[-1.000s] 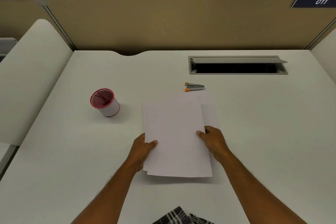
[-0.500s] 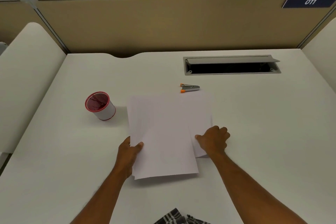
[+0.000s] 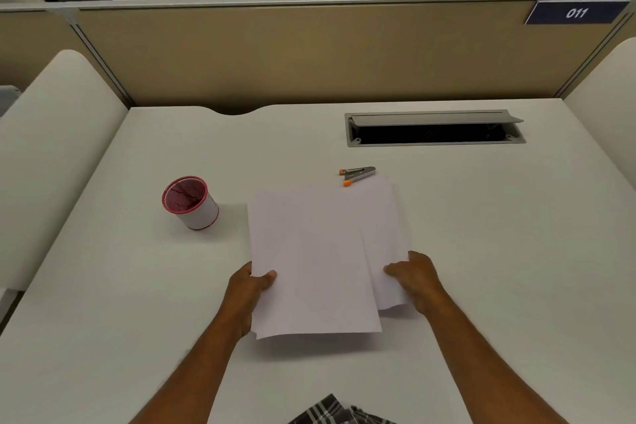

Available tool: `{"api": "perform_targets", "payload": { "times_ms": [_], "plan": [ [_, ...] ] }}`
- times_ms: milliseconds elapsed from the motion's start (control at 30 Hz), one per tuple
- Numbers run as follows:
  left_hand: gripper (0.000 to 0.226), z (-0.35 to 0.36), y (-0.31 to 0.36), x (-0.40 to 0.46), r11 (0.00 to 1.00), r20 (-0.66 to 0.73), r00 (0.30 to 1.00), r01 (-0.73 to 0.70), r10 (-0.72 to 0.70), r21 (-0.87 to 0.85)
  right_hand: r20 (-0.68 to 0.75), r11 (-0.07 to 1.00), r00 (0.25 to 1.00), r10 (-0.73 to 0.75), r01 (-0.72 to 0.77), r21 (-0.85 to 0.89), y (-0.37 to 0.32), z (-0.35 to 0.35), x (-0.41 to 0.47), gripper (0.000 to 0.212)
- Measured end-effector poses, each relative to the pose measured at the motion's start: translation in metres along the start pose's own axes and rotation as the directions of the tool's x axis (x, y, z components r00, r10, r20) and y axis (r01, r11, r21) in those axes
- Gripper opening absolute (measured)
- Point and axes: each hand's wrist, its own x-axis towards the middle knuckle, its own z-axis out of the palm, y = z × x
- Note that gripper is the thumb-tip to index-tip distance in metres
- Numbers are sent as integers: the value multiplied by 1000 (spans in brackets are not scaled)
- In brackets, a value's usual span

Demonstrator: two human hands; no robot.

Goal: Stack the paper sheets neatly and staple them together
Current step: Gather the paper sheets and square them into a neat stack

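Observation:
White paper sheets lie overlapping in the middle of the desk. The top sheet (image 3: 309, 262) is slightly raised at its near edge, and my left hand (image 3: 249, 293) pinches its left side with the thumb on top. A lower sheet (image 3: 387, 234) sticks out to the right, and my right hand (image 3: 414, 280) grips its near right edge. A small silver stapler (image 3: 358, 174) with orange tips rests at the far right corner of the sheets, untouched.
A red-and-white cup (image 3: 189, 203) stands left of the sheets. An open cable hatch (image 3: 433, 129) is set into the desk at the back right. Tan partitions (image 3: 309, 55) wall in the desk (image 3: 516, 251) behind and at both sides.
The top sheet has slid left off the lower sheet, carried by my left hand. My right hand shifted from resting flat on the lower sheet to gripping its near edge.

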Motion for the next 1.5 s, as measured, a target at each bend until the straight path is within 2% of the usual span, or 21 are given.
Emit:
{"api": "perform_targets", "payload": {
  "times_ms": [67, 200, 267, 367, 467, 567, 767, 900, 967, 1067, 1167, 1233, 1300, 1400, 1500],
  "plan": [
    [33, 1, -1, -2, 1000, 30, 999, 28, -28, -2, 82, 997, 997, 1, -7, 72, 4, -16, -3, 26],
    [29, 7, -2, -9, 998, 75, 995, 64, -63, -9, 204, 995, 977, 62, -76, 61, 16, -33, 0, 45],
    [29, 11, -4, -12, 997, 91, 993, 80, -79, -13, 283, 985, 955, 87, -125, 117, 23, -35, -1, 33],
    [29, 18, -5, -18, 995, 94, 991, 98, -98, 4, 369, 969, 922, 120, -190, 159, 32, -32, -5, 36],
    [25, 22, -4, -25, 996, 75, 996, 43, -48, 72, 401, 981, 909, 110, -165, 104, 36, -30, -10, 34],
    [27, 26, 0, -28, 997, 56, 998, 11, -15, 71, 433, 991, 898, 76, -115, 64, 35, -27, -15, 31],
    [33, 32, 5, -30, 996, 93, 992, 87, -85, -22, 537, 987, 843, 43, -119, 108, 28, -20, -24, 34],
    [31, 30, -1, -30, 991, 142, 983, 122, -113, -54, 558, 991, 829, 36, -104, 90, 28, -21, -29, 23],
    [27, 30, -2, -32, 991, 165, 980, 122, -110, -62, 532, 993, 846, 31, -88, 82, 30, -22, -30, 25],
    [29, 29, -2, -33, 989, 175, 977, 136, -123, -63, 439, 983, 896, 64, -133, 129, 32, -23, -25, 45],
    [30, 28, -3, -33, 980, 195, 967, 183, -164, -79, 424, 941, 899, 105, -228, 250, 30, -24, -17, 63],
    [28, 28, -2, -36, 977, 212, 962, 194, -172, -88, 470, 914, 877, 96, -265, 308, 27, -23, -17, 61],
    [29, 29, -1, -38, 974, 244, 954, 205, -177, -95, 510, 910, 857, 73, -267, 318, 25, -20, -22, 48],
    [35, 30, -3, -38, 977, 271, 949, 194, -163, -90, 526, 940, 850, 26, -199, 276, 24, -14, -25, 39],
    [36, 27, -2, -34, 987, 199, 973, 134, -115, -88, 450, 979, 892, -35, -59, 193, 23, -11, -24, 41]
  ]
}}
